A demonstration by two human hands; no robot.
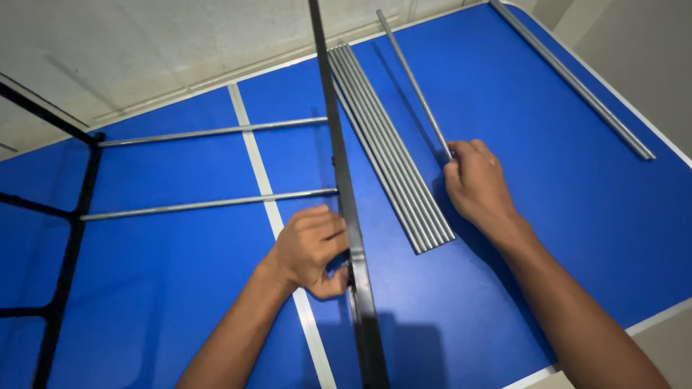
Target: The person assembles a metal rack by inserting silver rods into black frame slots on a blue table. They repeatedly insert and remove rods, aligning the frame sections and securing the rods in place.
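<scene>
Blue table with white stripe fills view, concrete floor beyond. Left hand wraps fingers around black frame bar, which runs upright across the middle. Two silver rods already span between that bar and a second black frame piece at left. Right hand pinches end of a single loose rod, lifted slightly. Bundle of rods lies flat between both hands, just beside the right one. Longer tube sits near far right edge, well apart.
</scene>
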